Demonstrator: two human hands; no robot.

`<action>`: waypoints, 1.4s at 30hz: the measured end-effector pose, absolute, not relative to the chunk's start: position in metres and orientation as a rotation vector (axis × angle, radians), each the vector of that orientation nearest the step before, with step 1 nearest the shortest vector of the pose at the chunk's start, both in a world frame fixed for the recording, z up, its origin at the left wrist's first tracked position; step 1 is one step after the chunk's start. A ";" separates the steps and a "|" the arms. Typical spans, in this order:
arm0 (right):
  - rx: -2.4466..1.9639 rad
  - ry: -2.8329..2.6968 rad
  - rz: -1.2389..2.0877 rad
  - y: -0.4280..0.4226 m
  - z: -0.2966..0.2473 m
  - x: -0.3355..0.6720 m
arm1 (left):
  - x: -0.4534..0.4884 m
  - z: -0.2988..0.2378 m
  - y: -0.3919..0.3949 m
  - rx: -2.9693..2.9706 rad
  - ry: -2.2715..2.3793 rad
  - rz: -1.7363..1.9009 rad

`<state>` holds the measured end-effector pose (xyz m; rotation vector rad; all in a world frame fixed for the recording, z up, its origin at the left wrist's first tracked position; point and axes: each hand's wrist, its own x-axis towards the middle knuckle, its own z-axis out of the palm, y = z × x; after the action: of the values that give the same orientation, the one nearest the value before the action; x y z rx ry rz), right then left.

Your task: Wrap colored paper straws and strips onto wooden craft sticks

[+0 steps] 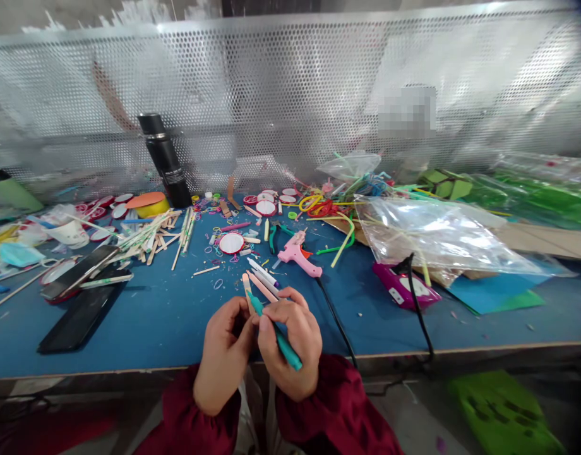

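Note:
Both my hands meet at the near edge of the blue table [167,316]. My right hand [293,344] is closed round a bundle of craft sticks [264,287], a teal one [281,338] running down through the fist, with pink, white and wooden ones fanning out above. My left hand [224,354] is curled against the bundle's lower end, fingertips pinching it. A pink glue gun [297,253] lies just beyond the stick tips, its black cord [335,316] trailing toward me.
Loose wooden sticks [162,234], red-rimmed discs [231,243] and rubber bands litter the table. A black flask [165,158] stands at the back. A phone [77,272] lies left. Clear plastic bags [432,234] and a magenta device [401,284] sit right, before a perforated metal screen [290,82].

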<state>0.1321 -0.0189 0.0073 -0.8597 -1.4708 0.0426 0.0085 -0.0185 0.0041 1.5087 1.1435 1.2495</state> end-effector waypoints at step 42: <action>-0.883 -1.498 0.039 -0.018 0.006 0.132 | 0.008 0.005 -0.018 1.476 1.157 1.240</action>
<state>0.1321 -0.0182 0.0065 -0.8835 -1.4977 0.0390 0.0082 -0.0180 0.0049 1.4758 1.1567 1.2403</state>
